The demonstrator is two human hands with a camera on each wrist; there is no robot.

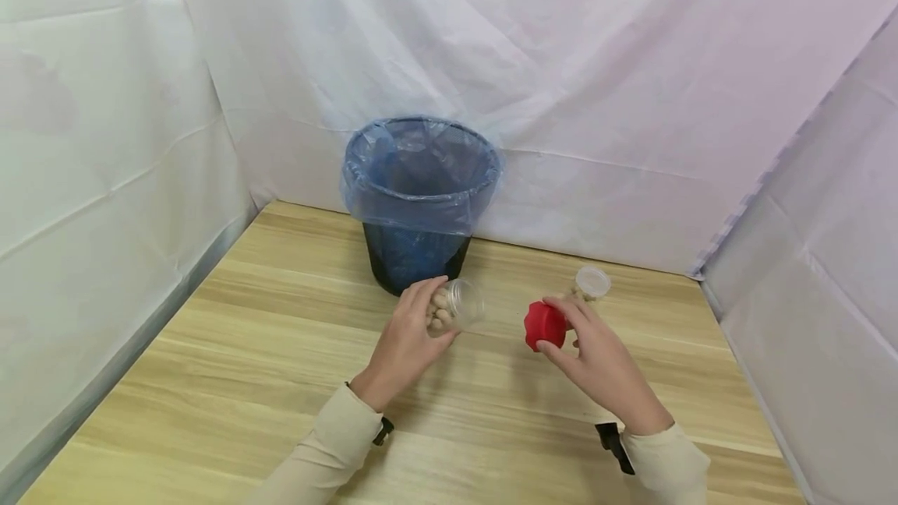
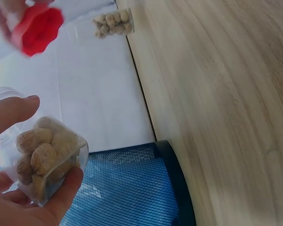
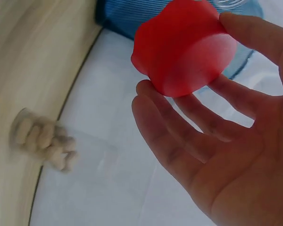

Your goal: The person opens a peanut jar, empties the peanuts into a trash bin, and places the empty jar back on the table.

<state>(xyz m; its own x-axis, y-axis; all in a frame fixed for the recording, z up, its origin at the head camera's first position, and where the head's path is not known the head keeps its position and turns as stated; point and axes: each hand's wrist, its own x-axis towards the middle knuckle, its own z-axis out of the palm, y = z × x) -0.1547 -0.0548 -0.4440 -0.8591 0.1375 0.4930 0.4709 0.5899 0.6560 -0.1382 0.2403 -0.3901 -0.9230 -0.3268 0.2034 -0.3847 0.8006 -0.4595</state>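
Left hand (image 1: 407, 337): fingers round tilted clear jar of tan nuts (image 1: 440, 312), before blue-lined black bin (image 1: 415, 213) near surface's (image 1: 231, 380) far edge. Right hand (image 1: 599, 361): fingers pinch red scalloped cap (image 1: 543, 326); second clear nut jar (image 1: 592, 281) beyond.

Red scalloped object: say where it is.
The red scalloped object is right of centre in the head view, held by the right hand, right of the jar in the left hand.
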